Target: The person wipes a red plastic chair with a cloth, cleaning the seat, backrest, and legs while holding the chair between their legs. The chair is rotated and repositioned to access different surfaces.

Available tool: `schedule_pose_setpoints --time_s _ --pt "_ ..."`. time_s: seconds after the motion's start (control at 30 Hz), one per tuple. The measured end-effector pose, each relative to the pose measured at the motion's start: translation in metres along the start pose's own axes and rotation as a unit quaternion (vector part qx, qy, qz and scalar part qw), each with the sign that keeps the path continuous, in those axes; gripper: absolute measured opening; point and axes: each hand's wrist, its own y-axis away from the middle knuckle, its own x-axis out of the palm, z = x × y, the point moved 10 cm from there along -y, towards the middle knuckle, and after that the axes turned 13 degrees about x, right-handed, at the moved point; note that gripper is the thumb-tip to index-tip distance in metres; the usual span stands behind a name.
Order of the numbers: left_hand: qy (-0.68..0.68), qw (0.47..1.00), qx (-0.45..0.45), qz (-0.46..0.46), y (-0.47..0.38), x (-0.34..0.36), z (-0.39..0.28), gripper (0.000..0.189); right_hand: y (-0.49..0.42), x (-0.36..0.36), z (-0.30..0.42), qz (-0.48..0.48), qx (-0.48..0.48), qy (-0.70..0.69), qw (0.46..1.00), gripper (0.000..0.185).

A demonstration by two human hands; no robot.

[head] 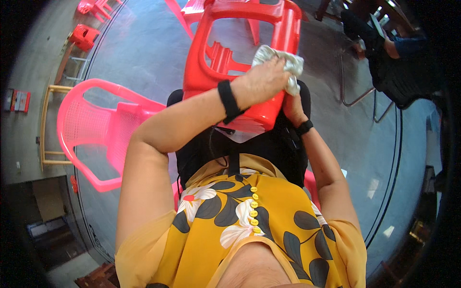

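Note:
A glossy red plastic stool [196,68] rests tipped over on my lap, with its legs pointing away from me. My left hand [264,79] presses a crumpled white cloth [277,59] against the stool's right-hand leg, the arm reaching across the stool. Just below the cloth, my right hand [293,107] is at the stool's right edge. Its fingers are mostly hidden behind the cloth and the stool, so its hold is unclear. Both wrists wear black bands.
To my left stands a pink plastic armchair [119,133] with a woven-pattern seat. Another pink chair [194,9] is beyond the stool. At the upper right a person [392,46] sits on a dark metal-framed chair [410,84]. Red plastic stools [84,37] stand by the left wall.

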Motion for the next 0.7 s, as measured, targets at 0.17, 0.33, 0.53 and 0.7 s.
schedule_pose_setpoints --time_s 0.17,0.33,0.53,0.7 --pt "0.031 0.991 -0.040 -0.123 0.097 -0.039 -0.049 0.029 0.010 0.012 0.007 0.030 0.023 -0.056 0.998 0.043" --pt "-0.023 0.959 -0.243 -0.145 0.198 -0.055 -0.022 0.032 0.007 0.018 0.009 -0.022 0.028 -0.002 0.999 0.047" --pt "0.126 0.915 -0.323 -0.205 0.236 -0.044 0.085 0.029 0.002 0.009 0.001 -0.014 0.055 0.006 0.998 0.046" --pt "0.240 0.909 -0.311 -0.137 0.207 -0.009 0.202 0.037 0.007 0.011 0.015 -0.018 -0.018 0.036 0.999 0.048"
